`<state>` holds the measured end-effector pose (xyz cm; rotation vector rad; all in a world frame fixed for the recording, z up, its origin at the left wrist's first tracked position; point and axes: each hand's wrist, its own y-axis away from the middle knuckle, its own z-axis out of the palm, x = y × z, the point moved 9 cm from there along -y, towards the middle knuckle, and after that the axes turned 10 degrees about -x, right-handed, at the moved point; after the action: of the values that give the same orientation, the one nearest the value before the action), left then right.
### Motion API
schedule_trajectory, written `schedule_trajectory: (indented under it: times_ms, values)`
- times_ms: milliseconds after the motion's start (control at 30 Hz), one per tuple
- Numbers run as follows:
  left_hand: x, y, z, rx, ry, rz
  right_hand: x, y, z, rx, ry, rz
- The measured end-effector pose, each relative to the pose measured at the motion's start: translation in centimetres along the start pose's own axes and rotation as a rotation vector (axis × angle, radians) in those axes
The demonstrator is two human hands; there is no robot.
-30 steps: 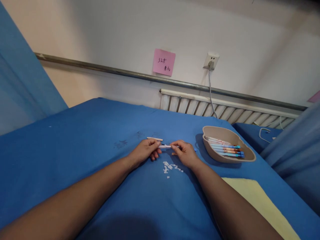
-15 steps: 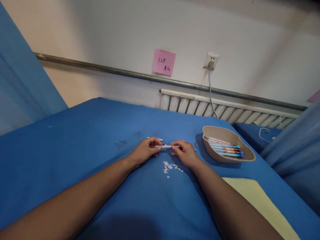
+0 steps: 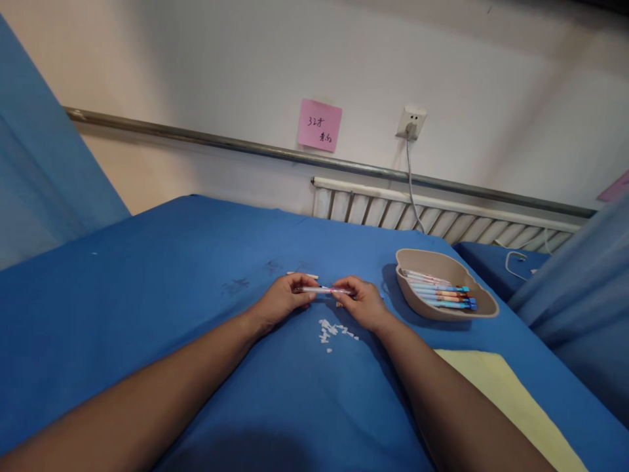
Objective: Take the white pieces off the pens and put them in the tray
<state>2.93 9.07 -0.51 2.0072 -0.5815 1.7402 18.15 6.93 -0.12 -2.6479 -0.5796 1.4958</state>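
A slim pale pen [image 3: 322, 290] with pinkish parts lies level between my hands, a little above the blue cloth. My left hand [image 3: 285, 300] pinches its left end, thumb and fingers closed round it. On the right side, my right hand [image 3: 362, 301] grips the other end the same way. Behind the hands, a thin pale stick-like piece [image 3: 303, 275] rests on the cloth, and other small parts are partly hidden by the fingers. Several small white bits [image 3: 334, 329] are scattered in front of the hands.
At the right stands a beige basket [image 3: 407, 295] holding several pens [image 3: 442, 296] with blue ends. Nearer me, a yellow cloth [image 3: 496, 387] lies on the blue-covered table [image 3: 147, 295]. A radiator [image 3: 363, 208] and a socket with a cord [image 3: 411, 123] are at the wall.
Both hands stay nearly in place, still on the pen, which appears slightly turned in the fingers. The whole view has shifted a little.
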Motion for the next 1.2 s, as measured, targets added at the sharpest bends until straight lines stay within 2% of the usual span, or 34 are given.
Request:
schedule_trajectory:
  times_ms: [200, 333, 433, 500, 567, 633, 700, 767, 867, 967, 1200]
  values:
    - [0.1, 0.0, 0.1, -0.021, -0.058, -0.014, -2.9, 0.2, 0.8, -0.098, 0.299, -0.100]
    - [0.5, -0.1, 0.4, -0.086, 0.013, 0.016, -5.2, 0.6, 1.3, -0.140, 0.507, -0.150]
    - [0.6, -0.1, 0.5, -0.121, 0.062, 0.002, -6.4, 1.5, -1.3, -0.060, 0.594, -0.148]
    - [0.5, -0.1, 0.3, -0.106, 0.069, -0.020, -6.4, 2.6, -5.4, 0.085, 0.588, -0.122]
    - [0.5, -0.1, 0.2, -0.096, 0.079, -0.038, -5.3, 3.7, -10.1, 0.170, 0.605, -0.071]
    - [0.4, -0.2, 0.2, -0.092, 0.083, -0.051, -2.9, 4.6, -14.8, 0.203, 0.672, 0.042]
    - [0.4, -0.2, 0.2, -0.088, 0.083, -0.057, 0.2, 5.3, -18.5, 0.167, 0.759, 0.177]
    - [0.3, -0.3, 0.2, -0.090, 0.083, -0.055, 3.7, 5.7, -21.0, 0.074, 0.834, 0.363]
    - [0.2, -0.4, 0.2, -0.095, 0.083, -0.046, 7.0, 5.7, -21.8, -0.079, 0.917, 0.476]
    - [0.0, -0.5, 0.1, -0.098, 0.089, -0.049, 8.2, 5.0, -21.0, -0.158, 0.957, 0.494]
    - [-0.5, -0.6, 0.0, -0.092, 0.120, -0.051, 8.5, 4.1, -20.1, -0.143, 0.986, 0.515]
